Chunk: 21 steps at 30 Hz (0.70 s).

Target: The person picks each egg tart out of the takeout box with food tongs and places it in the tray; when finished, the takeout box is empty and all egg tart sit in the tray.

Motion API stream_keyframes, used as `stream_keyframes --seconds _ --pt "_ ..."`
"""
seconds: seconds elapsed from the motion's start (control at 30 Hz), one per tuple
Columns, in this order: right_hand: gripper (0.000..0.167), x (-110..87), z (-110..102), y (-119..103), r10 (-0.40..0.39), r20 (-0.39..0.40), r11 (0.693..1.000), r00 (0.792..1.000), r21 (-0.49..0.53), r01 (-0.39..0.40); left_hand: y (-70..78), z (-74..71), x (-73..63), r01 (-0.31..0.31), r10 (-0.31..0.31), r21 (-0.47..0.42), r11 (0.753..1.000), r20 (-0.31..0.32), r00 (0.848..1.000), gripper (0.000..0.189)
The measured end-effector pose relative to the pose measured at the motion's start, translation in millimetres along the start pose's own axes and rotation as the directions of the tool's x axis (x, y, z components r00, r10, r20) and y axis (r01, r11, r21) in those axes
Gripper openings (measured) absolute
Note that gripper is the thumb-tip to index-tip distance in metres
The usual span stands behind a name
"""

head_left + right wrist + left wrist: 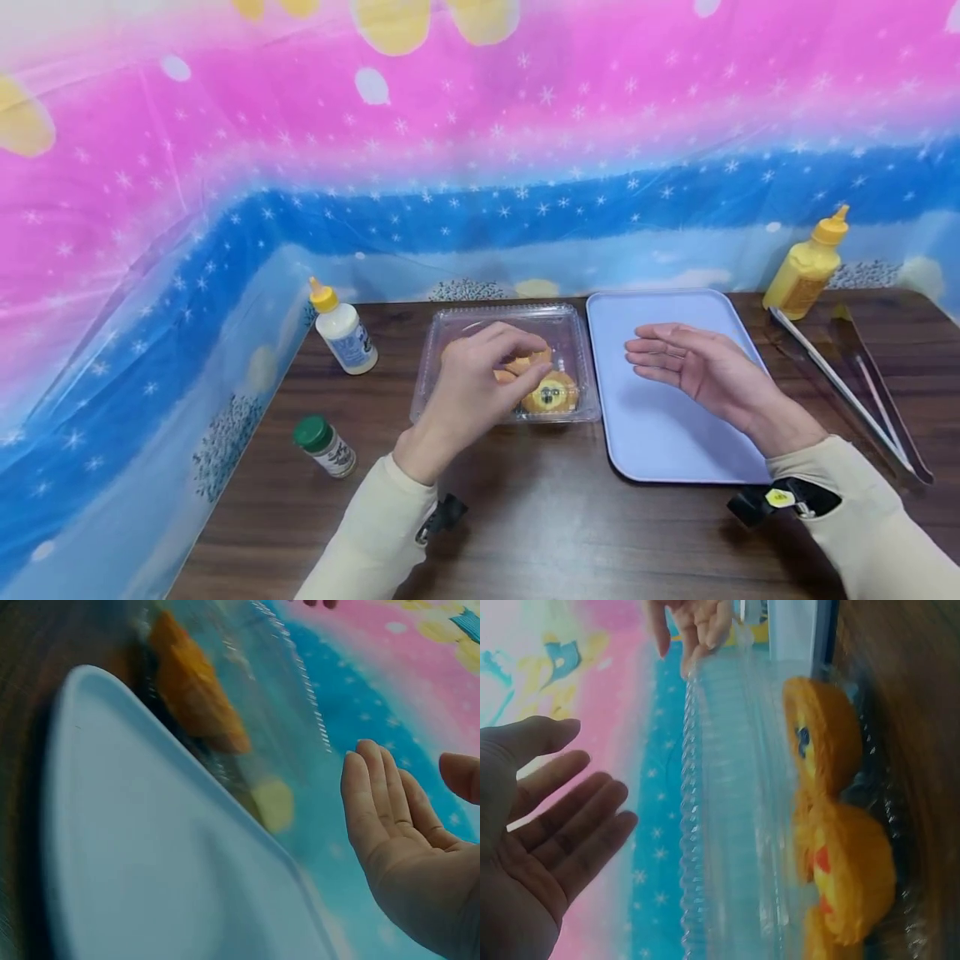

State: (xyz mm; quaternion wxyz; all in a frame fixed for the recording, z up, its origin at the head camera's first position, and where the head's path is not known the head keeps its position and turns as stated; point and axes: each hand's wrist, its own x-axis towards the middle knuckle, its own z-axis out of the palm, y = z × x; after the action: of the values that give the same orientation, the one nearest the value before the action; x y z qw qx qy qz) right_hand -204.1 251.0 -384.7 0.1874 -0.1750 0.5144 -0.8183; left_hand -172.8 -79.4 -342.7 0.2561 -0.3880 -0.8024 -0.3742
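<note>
My left hand (476,379) hovers over a clear plastic container (581,312), thumb and fingers parted with nothing between them. Round golden pastries (551,393) sit inside it, one with dark bits on a pale yellow center. Seen from the left wrist, another pastry (855,874) shows red bits on its face, while the fingers (577,832) are spread loosely beside the plastic. Above a pale blue tray (667,450) is my right hand (705,367), palm turned inward and fingers nearly straight, holding nothing. Part of the container is hidden behind the left hand in the head view.
A white bottle with a yellow cap (350,340) and a green-capped shaker (330,448) stand at the left. On the right are a yellow squeeze bottle (804,271) and metal tongs (843,389). Patterned cloth (480,167) hangs behind the dark wooden table (540,533).
</note>
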Motion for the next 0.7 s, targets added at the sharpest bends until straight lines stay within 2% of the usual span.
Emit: stream_keyframes --seconds 0.2,0.3,0.4,0.57,0.7 --pt "0.027 1.3 5.7 15.4 0.077 -0.072 0.995 0.994 -0.053 -0.080 4.9 9.4 -5.5 0.009 -0.005 -0.057 0.998 0.057 0.998 0.010" --pt "0.022 0.8 7.5 22.6 0.113 -0.107 0.988 0.988 -0.089 -0.123 6.5 13.2 -8.7 0.005 -0.001 -0.052 0.999 0.084 0.996 0.008" --pt "0.025 -0.8 9.2 28.8 0.151 -0.125 0.977 0.981 -0.133 -0.167 8.0 17.3 -11.5 -0.015 0.018 -0.035 0.999 0.107 0.994 0.008" --pt "0.037 -0.4 13.7 36.2 0.224 -0.121 0.951 0.967 -0.188 -0.244 12.6 22.7 -14.4 -0.035 0.033 0.008 0.999 0.113 0.993 0.007" --pt "0.039 0.1 16.7 39.4 0.264 -0.086 0.938 0.961 -0.207 -0.276 17.1 28.4 -16.6 -0.044 0.036 0.072 0.996 0.110 0.993 0.008"
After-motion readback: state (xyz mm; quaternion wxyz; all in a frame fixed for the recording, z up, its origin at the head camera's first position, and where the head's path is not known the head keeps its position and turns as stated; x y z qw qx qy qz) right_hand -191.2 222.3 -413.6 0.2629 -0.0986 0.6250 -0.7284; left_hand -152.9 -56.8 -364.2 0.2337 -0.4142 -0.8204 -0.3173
